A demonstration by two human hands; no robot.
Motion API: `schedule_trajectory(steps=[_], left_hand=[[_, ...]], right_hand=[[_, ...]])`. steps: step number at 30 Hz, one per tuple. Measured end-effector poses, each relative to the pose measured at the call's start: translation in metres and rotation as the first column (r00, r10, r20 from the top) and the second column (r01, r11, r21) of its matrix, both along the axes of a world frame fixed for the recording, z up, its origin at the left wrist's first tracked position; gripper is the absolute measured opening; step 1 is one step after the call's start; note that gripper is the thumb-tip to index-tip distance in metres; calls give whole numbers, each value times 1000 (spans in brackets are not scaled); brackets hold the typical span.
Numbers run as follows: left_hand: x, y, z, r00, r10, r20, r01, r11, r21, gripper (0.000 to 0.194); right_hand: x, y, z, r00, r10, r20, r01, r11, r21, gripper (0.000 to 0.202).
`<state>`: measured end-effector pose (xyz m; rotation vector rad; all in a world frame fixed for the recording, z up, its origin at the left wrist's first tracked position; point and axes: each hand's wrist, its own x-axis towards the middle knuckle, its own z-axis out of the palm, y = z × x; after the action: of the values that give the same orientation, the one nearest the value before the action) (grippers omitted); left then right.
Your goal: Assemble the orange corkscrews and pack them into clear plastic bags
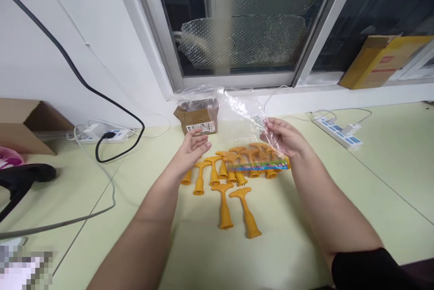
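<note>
A clear plastic bag (242,120) with a colourful strip along its lower edge hangs from my right hand (283,137), whose fingers pinch its side. My left hand (193,149) is empty, its fingers apart, a little to the left of the bag. Beneath both hands, several orange T-handled tools (213,170) lie in a cluster on the pale green table (271,244). Part of the cluster shows through the bag. Closer to me, two more lie apart: one T-handled tool (224,208) and another T-handled tool (249,217) to its right.
A small open cardboard box (198,120) with plastic inside stands against the wall. Power strips lie left (117,135) and right (337,131), with cables. A larger cardboard box (40,122) is at left, near a black object (27,177). Another carton (379,61) leans by the window.
</note>
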<state>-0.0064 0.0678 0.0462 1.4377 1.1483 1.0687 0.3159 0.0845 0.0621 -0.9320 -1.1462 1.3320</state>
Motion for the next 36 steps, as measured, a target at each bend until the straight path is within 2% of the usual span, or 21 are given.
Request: schedule_trajectory(steps=[2,5,9,12,15,18,20,23,25,28,30,33,36], left_hand=[[8,0,-8,995,-12,100,22,994,-103,78],[19,-5,-14,976,-102,193,138,974,-180,69],[28,-18,-7,973,-137,184,168,972,-163,49],[27,-29,4,982,-147,121,162,979,-123,46],[20,-42,15,994,-88,58,91,994,-53,46],[15,-60,22,999,-31,-10,32,995,95,39],[14,-74,25,997,9,-70,11,959,282,30],[12,-99,27,994,62,-93,2,820,572,11],[10,-114,26,996,63,-62,-3,729,685,5],[5,-131,17,990,87,-111,27,654,756,8],[1,-142,4,967,136,-216,81,641,764,11],[-3,-159,-23,914,200,-352,132,675,726,12],[-4,-178,-52,863,239,-445,138,736,662,8]], right_hand=[[-5,-5,-11,997,44,-65,-51,993,-107,40],[-11,-16,-25,996,14,-90,-31,983,-184,42],[-8,-34,-30,998,58,-8,-58,988,-141,42],[2,-47,-27,990,85,113,-78,995,-62,42],[11,-62,-22,977,87,195,-88,996,-6,41],[12,-79,-12,960,118,252,-130,991,28,37],[10,-93,-4,968,75,241,-108,986,128,34],[9,-113,6,987,-38,153,-19,934,356,27],[9,-124,6,989,-74,125,4,875,484,25],[7,-137,-7,978,-80,195,-48,815,578,15],[4,-145,-25,957,-75,282,-105,813,572,17],[0,-159,-60,903,-99,418,-124,872,474,34],[-3,-178,-95,897,-52,438,-63,968,243,39]])
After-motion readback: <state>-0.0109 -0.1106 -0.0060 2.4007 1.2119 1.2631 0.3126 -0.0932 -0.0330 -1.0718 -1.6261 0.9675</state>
